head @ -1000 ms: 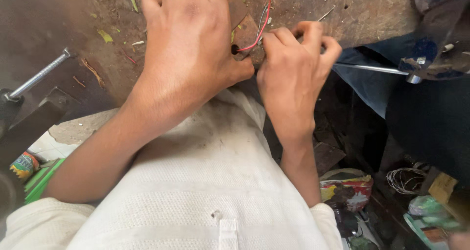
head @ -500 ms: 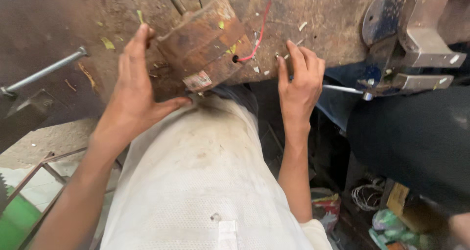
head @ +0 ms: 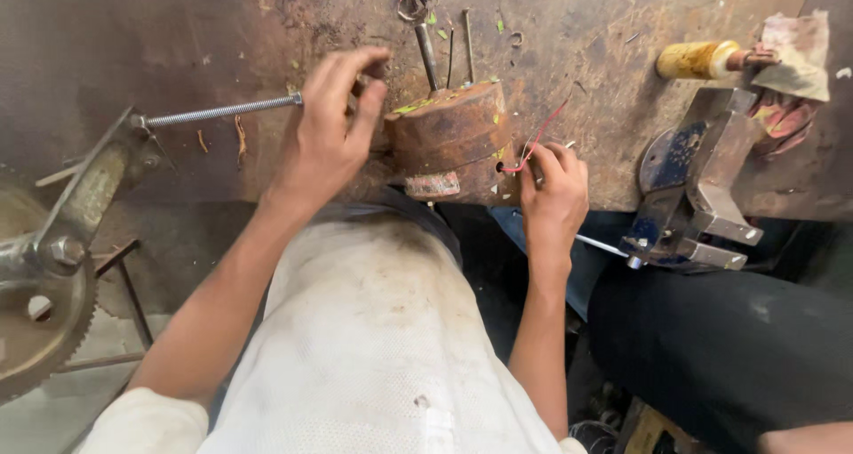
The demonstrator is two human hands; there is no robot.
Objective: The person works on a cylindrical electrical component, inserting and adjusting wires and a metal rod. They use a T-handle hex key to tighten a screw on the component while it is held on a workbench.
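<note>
A round rusty brown metal block (head: 453, 134) stands at the near edge of a worn wooden bench (head: 222, 36). Thin metal rods stick up behind it, and a red wire (head: 539, 139) comes out of a hole in its right side. My left hand (head: 333, 125) rests against the block's left side, fingers curled near the end of a threaded rod (head: 222, 110). My right hand (head: 553, 183) is at the block's right side, fingertips on the red wire by the hole.
A blue bench vise (head: 689, 187) is fixed to the bench edge at the right. A yellow-handled tool (head: 702, 59) and a rag lie behind it. A toothed wheel (head: 40, 312) on a bracket sits at the left. Another person's dark-clad leg (head: 729, 347) is at the lower right.
The view has risen and pulled back. My left hand moved from under the block's left edge up to its side near the threaded rod. My right hand shifted onto the red wire.
</note>
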